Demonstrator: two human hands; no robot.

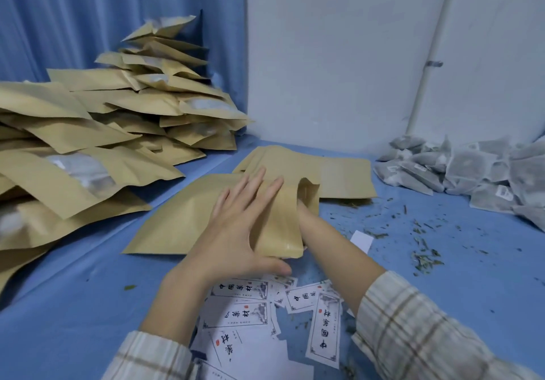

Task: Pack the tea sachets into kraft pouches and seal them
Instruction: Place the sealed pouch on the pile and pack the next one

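Head view: a tan kraft paper pouch (277, 217) lies at the middle of the blue cloth-covered worktop (88, 291), its open mouth turned away from the person. The left hand (236, 226) lies flat on top of it, fingers straight and spread, thumb tucked along the near bottom edge, so its grip is apart and only pressing the paper. The right hand (306, 211) reaches into the pouch mouth; its fingers are hidden inside, so I cannot tell whether that grip is apart or closed on anything. Both forearms come out of pale plaid sleeves (427, 329).

Under and beyond the held pouch lie several flat empty kraft pouches (339, 173), touching it. A tall heap of filled kraft pouches with clear windows (103, 120) stands at the left against a blue curtain (88, 10). At the far right, near the white wall (339, 55), a pile of grey mesh tea sachets (472, 170) rests, well apart from the hands. Loose green tea crumbs (424, 249) are scattered between. White printed paper labels (244, 311) lie just below the wrists.
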